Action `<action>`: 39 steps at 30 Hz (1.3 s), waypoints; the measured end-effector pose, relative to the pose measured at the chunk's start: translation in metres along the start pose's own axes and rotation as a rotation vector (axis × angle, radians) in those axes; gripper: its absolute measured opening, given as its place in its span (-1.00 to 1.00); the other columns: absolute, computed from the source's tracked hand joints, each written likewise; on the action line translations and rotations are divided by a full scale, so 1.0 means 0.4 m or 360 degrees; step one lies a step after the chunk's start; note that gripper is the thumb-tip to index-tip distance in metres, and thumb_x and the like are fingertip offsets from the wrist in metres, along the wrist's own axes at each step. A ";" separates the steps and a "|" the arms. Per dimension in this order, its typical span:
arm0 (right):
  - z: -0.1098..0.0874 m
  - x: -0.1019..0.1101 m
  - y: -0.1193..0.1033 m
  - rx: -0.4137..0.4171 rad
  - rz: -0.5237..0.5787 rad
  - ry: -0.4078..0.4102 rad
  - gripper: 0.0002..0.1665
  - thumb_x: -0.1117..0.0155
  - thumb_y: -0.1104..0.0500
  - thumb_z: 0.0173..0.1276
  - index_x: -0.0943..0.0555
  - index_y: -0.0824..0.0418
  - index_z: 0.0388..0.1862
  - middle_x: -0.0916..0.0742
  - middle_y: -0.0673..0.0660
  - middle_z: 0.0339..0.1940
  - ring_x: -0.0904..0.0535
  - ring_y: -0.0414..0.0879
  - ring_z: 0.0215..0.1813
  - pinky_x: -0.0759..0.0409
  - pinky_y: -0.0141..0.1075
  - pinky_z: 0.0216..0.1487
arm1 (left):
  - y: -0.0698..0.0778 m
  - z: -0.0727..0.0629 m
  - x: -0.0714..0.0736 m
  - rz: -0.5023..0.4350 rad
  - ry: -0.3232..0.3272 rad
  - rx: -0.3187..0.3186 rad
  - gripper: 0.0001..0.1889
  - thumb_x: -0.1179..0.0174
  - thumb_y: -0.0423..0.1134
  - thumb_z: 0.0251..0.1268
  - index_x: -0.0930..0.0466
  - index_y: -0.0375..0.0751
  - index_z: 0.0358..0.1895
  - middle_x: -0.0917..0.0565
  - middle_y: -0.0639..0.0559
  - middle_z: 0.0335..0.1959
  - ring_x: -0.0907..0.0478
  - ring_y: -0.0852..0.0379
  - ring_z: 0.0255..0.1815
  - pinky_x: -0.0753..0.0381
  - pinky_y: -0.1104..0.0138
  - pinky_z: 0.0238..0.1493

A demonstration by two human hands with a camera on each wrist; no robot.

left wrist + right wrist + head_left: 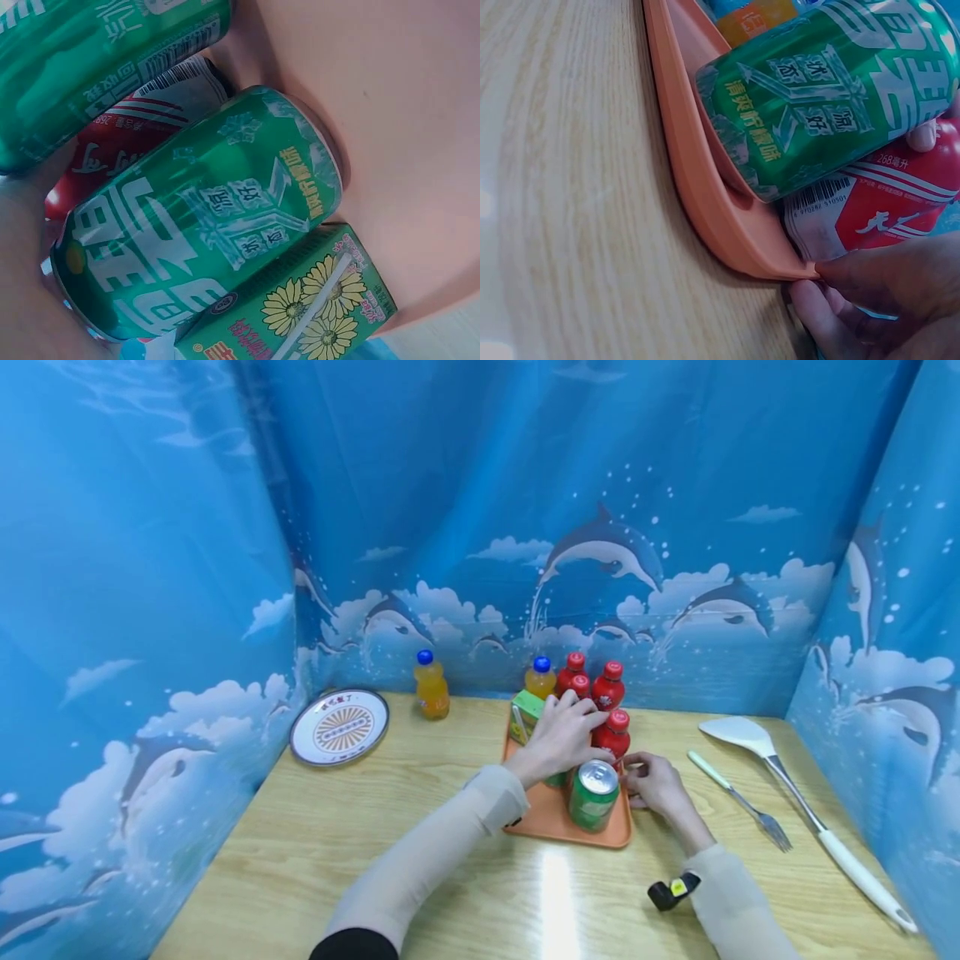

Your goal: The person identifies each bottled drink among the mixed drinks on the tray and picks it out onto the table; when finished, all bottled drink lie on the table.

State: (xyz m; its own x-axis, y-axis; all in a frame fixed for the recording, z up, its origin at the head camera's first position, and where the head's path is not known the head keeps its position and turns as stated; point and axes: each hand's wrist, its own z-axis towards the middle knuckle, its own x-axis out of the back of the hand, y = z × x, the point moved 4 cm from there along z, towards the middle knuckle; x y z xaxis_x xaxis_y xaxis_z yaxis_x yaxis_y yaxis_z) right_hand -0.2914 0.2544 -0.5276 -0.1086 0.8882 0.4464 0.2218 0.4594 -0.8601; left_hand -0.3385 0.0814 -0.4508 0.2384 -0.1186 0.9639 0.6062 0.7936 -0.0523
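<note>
Sitting at the far left, a white plate (340, 728) is leaning toward the curtain (420, 510); right of it, an orange drink bottle (432, 692) is standing alone. Next, the orange tray (543, 822) is carrying the drinks: a green juice box (527, 714) is standing at its left, a second orange drink bottle (539, 682) just beyond.

The left hand (561, 735) is reaching over from the left and gripping the near red bottle (612, 739), fingers on its far side, thumb on its near side, gap narrow. That bottle is standing by the tray's right rim; three other red bottles (608, 692) are standing farther back, and a green can (592, 802) is standing just beside it on the near side. Another green can (202, 217) is sitting left, partly under the hand.

The right hand (656, 785) is pinching the tray's right rim. Farther right, a fork (724, 782) and a turner (796, 795) are lying on the table (360, 843).
</note>
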 end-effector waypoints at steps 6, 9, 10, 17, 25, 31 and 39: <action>-0.001 -0.001 -0.001 0.0001 0.0013 0.0002 -0.46 -0.17 0.46 0.46 -0.42 0.53 0.39 -0.67 0.27 -0.23 -0.67 -0.14 -0.33 -0.82 -0.23 -0.33 | -0.011 -0.009 0.021 -0.0097 0.0127 -0.0069 -0.19 -0.33 0.48 0.20 -0.52 0.24 0.48 -0.76 0.28 0.23 -0.36 0.24 0.00 -0.32 0.39 -0.08; 0.000 0.002 -0.001 -0.0003 0.0000 0.0005 -0.45 -0.19 0.44 0.48 -0.41 0.53 0.41 -0.68 0.29 -0.21 -0.67 -0.14 -0.31 -0.83 -0.23 -0.32 | -0.017 -0.009 0.035 -0.0188 0.0135 -0.0059 -0.19 -0.37 0.42 0.21 -0.51 0.21 0.50 -0.78 0.29 0.20 -0.41 0.26 0.03 -0.38 0.42 -0.05; -0.001 0.002 -0.001 -0.0002 0.0002 0.0006 -0.45 -0.19 0.44 0.48 -0.41 0.53 0.41 -0.68 0.29 -0.21 -0.67 -0.14 -0.32 -0.83 -0.23 -0.32 | -0.018 -0.009 0.039 -0.0216 0.0120 -0.0050 -0.20 -0.38 0.41 0.22 -0.50 0.22 0.51 -0.78 0.28 0.20 -0.45 0.25 0.06 -0.42 0.42 0.00; 0.002 0.004 -0.001 -0.0002 0.0008 0.0010 -0.45 -0.20 0.44 0.47 -0.41 0.53 0.41 -0.68 0.28 -0.22 -0.68 -0.15 -0.34 -0.83 -0.24 -0.33 | -0.026 -0.014 0.062 -0.0550 0.0055 0.0012 -0.22 -0.41 0.26 0.29 -0.42 0.23 0.56 -0.69 0.18 0.34 -0.65 0.25 0.17 -0.70 0.44 0.08; 0.004 0.003 0.002 -0.0020 0.0004 0.0012 -0.45 -0.21 0.44 0.47 -0.42 0.52 0.41 -0.69 0.26 -0.23 -0.68 -0.16 -0.34 -0.83 -0.23 -0.32 | -0.035 -0.025 0.089 -0.0885 0.0063 0.0134 -0.23 -0.48 0.11 0.29 -0.43 0.17 0.56 -0.61 0.09 0.45 -0.67 0.17 0.24 -0.74 0.43 0.09; 0.006 0.004 0.006 -0.0048 -0.0004 0.0019 -0.45 -0.20 0.43 0.49 -0.42 0.49 0.42 -0.69 0.25 -0.23 -0.69 -0.14 -0.34 -0.83 -0.23 -0.32 | -0.037 -0.026 0.108 -0.0976 0.0081 0.0162 -0.25 -0.50 0.03 0.30 -0.45 0.12 0.55 -0.57 0.06 0.50 -0.55 0.08 0.46 -0.74 0.36 0.21; 0.003 0.003 0.005 -0.0008 0.0005 0.0015 -0.46 -0.22 0.42 0.49 -0.42 0.52 0.41 -0.70 0.26 -0.24 -0.68 -0.16 -0.35 -0.82 -0.23 -0.34 | -0.051 -0.027 0.132 -0.1470 0.0123 0.0213 -0.26 -0.51 -0.10 0.30 -0.46 0.01 0.54 -0.58 0.06 0.49 -0.52 0.08 0.48 -0.70 0.11 0.35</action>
State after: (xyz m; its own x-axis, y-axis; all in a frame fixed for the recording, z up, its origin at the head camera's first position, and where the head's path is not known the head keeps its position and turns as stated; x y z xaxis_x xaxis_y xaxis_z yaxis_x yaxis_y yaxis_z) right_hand -0.2923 0.2563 -0.5292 -0.0989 0.8895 0.4462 0.2271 0.4567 -0.8601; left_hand -0.3301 0.0526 -0.4016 -0.2411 -0.7720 0.5881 0.4892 0.4267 0.7607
